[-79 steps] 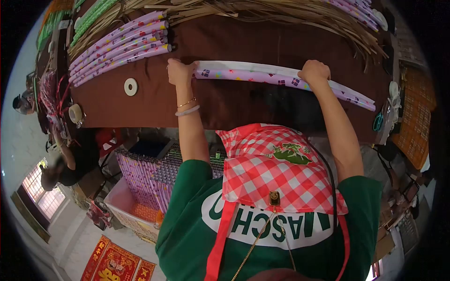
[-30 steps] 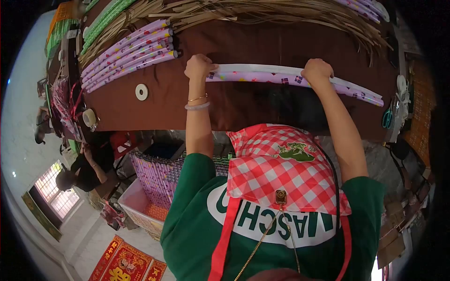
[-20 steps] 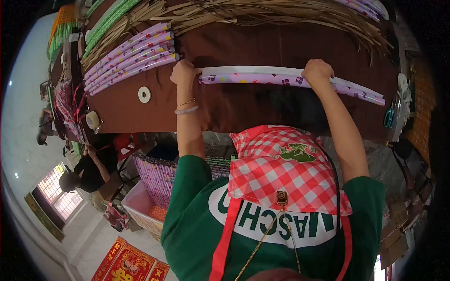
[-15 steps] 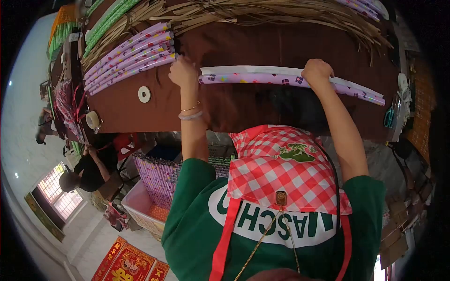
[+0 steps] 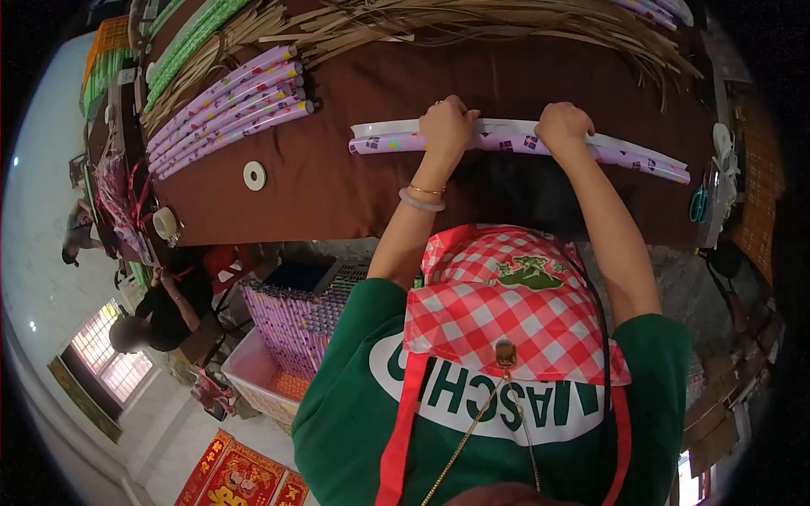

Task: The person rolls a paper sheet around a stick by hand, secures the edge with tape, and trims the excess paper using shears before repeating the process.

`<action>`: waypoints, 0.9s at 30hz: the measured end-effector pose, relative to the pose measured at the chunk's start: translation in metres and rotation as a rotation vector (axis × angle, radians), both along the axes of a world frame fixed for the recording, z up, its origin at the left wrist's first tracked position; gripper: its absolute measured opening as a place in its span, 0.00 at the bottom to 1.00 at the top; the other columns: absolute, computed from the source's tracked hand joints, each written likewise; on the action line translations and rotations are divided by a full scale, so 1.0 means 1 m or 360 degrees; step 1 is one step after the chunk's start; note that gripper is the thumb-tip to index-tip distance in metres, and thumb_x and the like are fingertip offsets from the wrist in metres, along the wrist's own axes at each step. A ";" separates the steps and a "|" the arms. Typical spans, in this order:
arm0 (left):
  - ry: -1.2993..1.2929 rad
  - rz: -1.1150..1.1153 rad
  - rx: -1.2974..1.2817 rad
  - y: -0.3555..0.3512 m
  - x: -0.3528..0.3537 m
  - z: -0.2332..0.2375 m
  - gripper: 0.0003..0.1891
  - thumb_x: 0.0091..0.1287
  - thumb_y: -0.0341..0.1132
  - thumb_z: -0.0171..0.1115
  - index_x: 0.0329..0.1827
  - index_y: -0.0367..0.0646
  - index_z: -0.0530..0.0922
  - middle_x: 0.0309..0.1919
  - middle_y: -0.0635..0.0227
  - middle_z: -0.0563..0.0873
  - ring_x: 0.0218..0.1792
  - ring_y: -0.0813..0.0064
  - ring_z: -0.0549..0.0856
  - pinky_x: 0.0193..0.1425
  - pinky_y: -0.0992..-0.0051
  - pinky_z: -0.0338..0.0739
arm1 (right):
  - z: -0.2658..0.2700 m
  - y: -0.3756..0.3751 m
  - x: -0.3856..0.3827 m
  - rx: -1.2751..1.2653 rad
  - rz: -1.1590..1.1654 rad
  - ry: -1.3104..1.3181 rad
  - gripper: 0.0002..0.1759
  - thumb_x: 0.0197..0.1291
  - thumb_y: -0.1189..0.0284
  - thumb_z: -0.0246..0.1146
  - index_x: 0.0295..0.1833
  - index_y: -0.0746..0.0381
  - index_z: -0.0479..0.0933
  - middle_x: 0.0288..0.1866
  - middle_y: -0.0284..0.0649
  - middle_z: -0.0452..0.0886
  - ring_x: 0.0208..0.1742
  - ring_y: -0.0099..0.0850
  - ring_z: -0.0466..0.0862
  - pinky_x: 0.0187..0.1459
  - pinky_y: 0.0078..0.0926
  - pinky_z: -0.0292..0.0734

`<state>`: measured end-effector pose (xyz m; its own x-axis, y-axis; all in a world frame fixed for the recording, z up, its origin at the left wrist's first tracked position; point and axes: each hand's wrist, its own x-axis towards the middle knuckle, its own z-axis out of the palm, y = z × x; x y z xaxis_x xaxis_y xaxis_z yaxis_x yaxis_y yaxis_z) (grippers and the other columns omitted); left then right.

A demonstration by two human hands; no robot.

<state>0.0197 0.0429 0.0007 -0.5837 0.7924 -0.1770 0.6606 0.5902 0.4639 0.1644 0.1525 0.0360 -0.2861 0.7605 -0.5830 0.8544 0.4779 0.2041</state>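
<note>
A roll of purple patterned wrapping paper lies crosswise on the brown-covered table, its white edge strip showing along the far side. Near the roll's left part, my left hand is closed on it, with a bangle on the wrist. My right hand grips the same roll right of its middle, fingers curled over the white edge. The fingertips of both hands are mostly hidden. To the left, several finished-looking purple rolls lie side by side, apart from my hands.
Long brown strips run along the table's far side, beside green rolls. A white tape ring and a tape roll lie left; scissors lie right. A crate holds more rolls. Another person sits at left.
My left hand has moved right, from beside the ends of the stacked rolls onto the wrapping paper roll. My right hand stays on the roll, nearly in the same place.
</note>
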 end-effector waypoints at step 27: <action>-0.0112 -0.0493 0.0144 0.017 -0.003 0.007 0.09 0.45 0.35 0.68 0.29 0.47 0.79 0.26 0.66 0.83 0.33 0.63 0.82 0.33 0.66 0.75 | 0.001 -0.001 -0.001 0.0013 0.0013 -0.0011 0.17 0.50 0.69 0.57 0.44 0.67 0.79 0.47 0.55 0.77 0.43 0.51 0.80 0.37 0.60 0.75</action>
